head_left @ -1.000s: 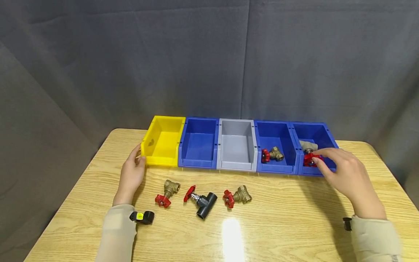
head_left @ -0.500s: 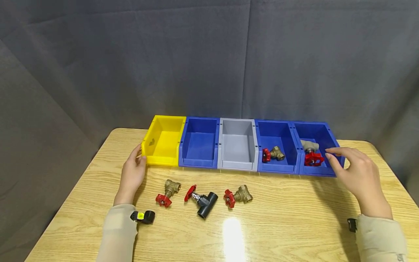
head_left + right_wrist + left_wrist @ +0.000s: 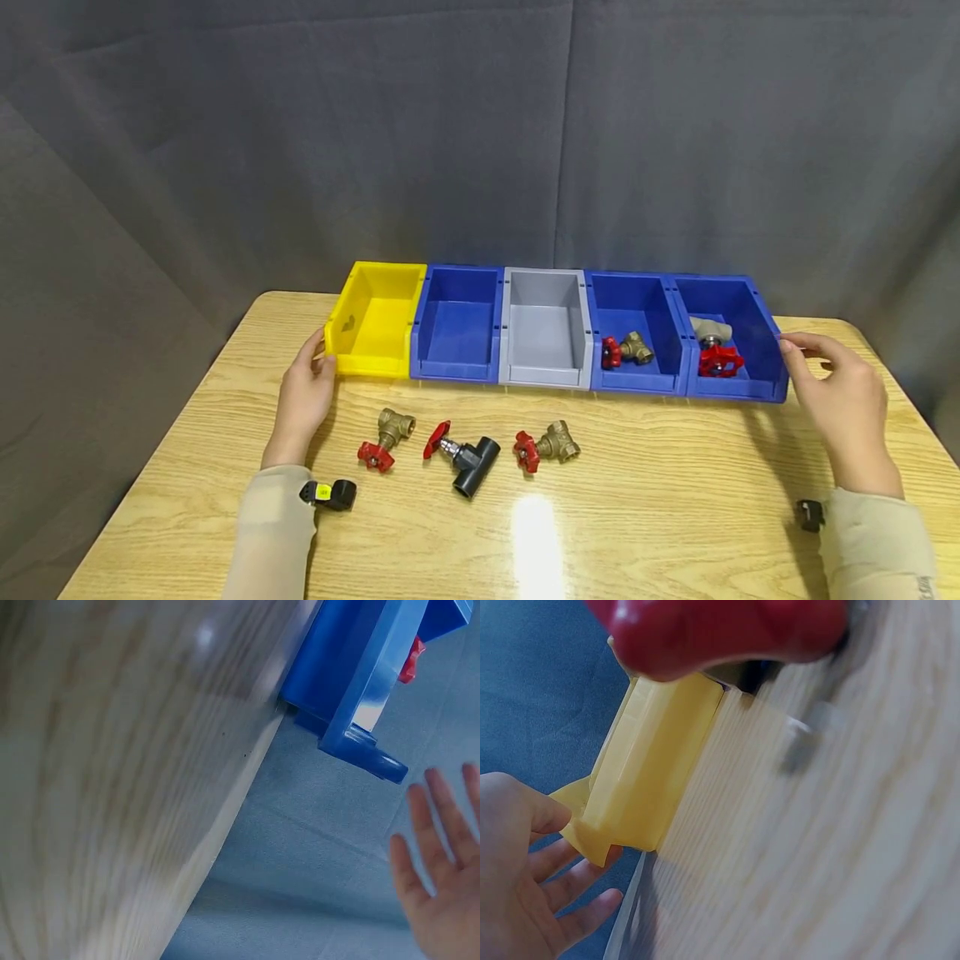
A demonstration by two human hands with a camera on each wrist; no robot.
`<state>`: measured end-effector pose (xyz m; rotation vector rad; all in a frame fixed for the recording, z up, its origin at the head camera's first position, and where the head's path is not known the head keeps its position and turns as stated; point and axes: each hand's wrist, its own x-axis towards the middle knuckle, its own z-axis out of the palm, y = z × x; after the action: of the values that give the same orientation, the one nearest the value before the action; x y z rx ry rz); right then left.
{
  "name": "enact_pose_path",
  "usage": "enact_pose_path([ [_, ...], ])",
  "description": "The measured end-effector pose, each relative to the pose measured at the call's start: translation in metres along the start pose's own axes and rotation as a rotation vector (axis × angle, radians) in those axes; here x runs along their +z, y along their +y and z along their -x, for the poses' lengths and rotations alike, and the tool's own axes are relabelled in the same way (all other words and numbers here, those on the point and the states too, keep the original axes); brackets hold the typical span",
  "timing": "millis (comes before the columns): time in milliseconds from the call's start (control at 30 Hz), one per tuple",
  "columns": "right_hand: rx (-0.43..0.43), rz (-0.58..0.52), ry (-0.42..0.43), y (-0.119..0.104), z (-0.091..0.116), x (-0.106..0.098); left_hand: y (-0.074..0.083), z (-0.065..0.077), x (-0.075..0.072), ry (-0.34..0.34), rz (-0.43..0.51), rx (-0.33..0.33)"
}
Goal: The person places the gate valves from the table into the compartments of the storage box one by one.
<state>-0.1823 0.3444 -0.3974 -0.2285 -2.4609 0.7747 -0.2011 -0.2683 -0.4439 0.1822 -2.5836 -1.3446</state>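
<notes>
Five bins stand joined in a row in the head view. My left hand (image 3: 306,400) pinches the front left corner of the yellow bin (image 3: 384,329), thumb in front and fingers behind in the left wrist view. At the other end, my right hand (image 3: 847,408) is beside the outer wall of the rightmost blue bin (image 3: 772,367); its fingers look extended and apart from the bin in the right wrist view. A grey valve with a red handwheel (image 3: 720,362) lies in that bin. The adjacent blue bin (image 3: 628,292) contains a brass valve (image 3: 637,347).
In front of the bins lie a left brass valve (image 3: 392,428), a black plastic valve (image 3: 474,468) and another brass valve (image 3: 557,442), all red-wheeled, on the wooden table (image 3: 645,517). A grey bin (image 3: 542,333) sits mid-row. Dark cloth (image 3: 450,150) hangs behind.
My right hand has left the grey valve's red handwheel and moved right, out of the bin to its outer side. The valve stays inside. My left hand has stayed at the yellow bin.
</notes>
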Motion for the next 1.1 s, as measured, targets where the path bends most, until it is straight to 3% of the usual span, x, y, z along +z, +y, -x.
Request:
enact_pose_path([
  [133,0.133,-0.023,0.003,0.004,-0.004,-0.004,0.002,-0.002,0.001,0.002,-0.001,0.009],
  [267,0.196,-0.071,-0.033,0.009,-0.007,-0.007,0.003,-0.004,0.001,0.004,0.000,0.009],
  [533,0.170,-0.191,-0.195,0.025,-0.012,-0.010,0.006,-0.005,0.002,0.000,0.009,0.023],
  [767,0.133,-0.106,-0.430,0.035,-0.017,-0.010,0.003,-0.003,-0.001,-0.021,-0.021,0.011],
  [967,0.117,-0.109,-0.467,0.036,-0.017,-0.006,0.004,0.001,-0.010,-0.074,-0.093,0.005],
  [1100,0.099,-0.103,-0.461,0.035,-0.015,-0.005,0.006,0.004,-0.015,-0.070,-0.109,0.011],
])
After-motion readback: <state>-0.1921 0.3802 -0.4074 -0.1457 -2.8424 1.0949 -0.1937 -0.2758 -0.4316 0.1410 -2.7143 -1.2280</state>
